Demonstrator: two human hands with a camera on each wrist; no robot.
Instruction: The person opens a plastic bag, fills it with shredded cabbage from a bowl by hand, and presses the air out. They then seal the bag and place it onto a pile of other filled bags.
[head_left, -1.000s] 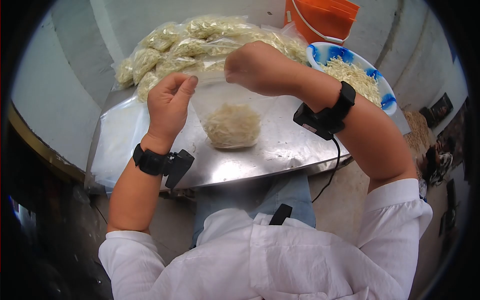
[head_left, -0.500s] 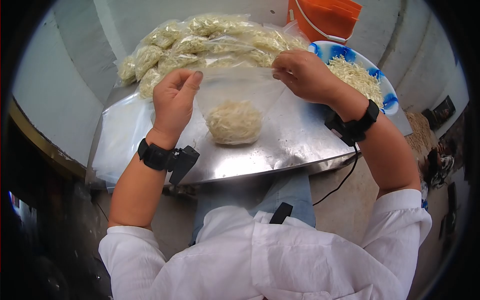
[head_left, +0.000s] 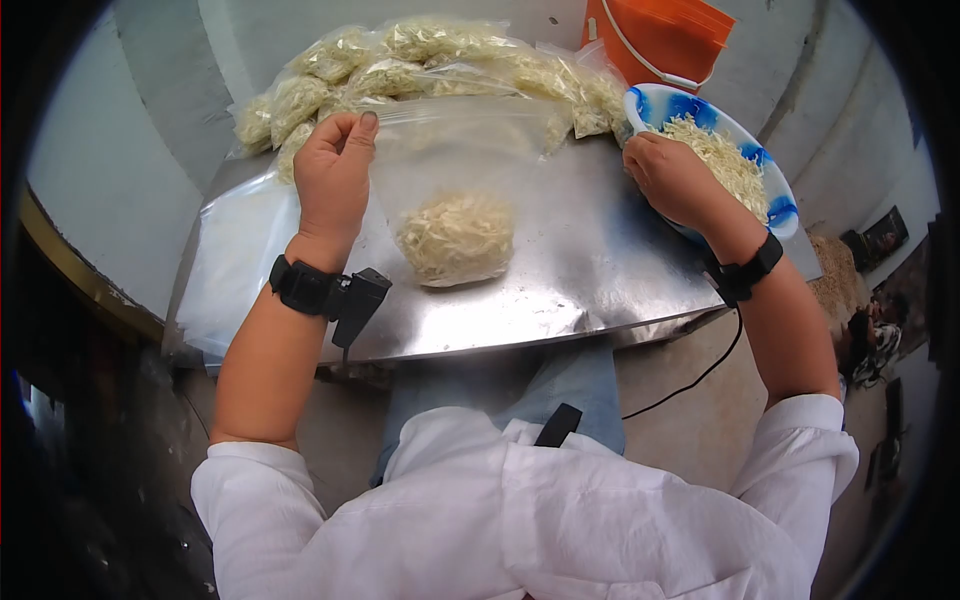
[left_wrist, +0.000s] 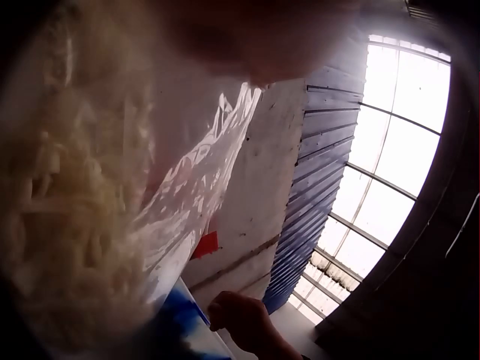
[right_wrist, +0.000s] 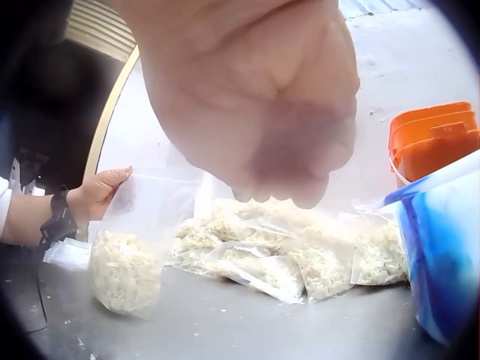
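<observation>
My left hand (head_left: 335,185) pinches the top left corner of a clear plastic bag (head_left: 400,160), which hangs upright just over the metal table with pale shreds (head_left: 458,238) at its bottom. The right wrist view also shows this left hand (right_wrist: 96,199), thumb against fingers at the bag's corner. Apart from the bag, my right hand (head_left: 680,180) is beside the near left rim of a blue and white bowl (head_left: 780,205). Its fingers are curled, with nothing visible in them; the right wrist view shows the hand (right_wrist: 259,97) large and partly blurred.
Filled clear bags (head_left: 330,60) are piled along the table's back. Flat clear bags (head_left: 235,260) lie at the left of the metal table (head_left: 580,270). Pale shreds (head_left: 725,160) fill the bowl, and an orange bucket (head_left: 660,40) stands behind it.
My right hand has let go of the bag's top right side and moved right to the bowl. The left hand has shifted slightly up and left, still pinching the bag.
</observation>
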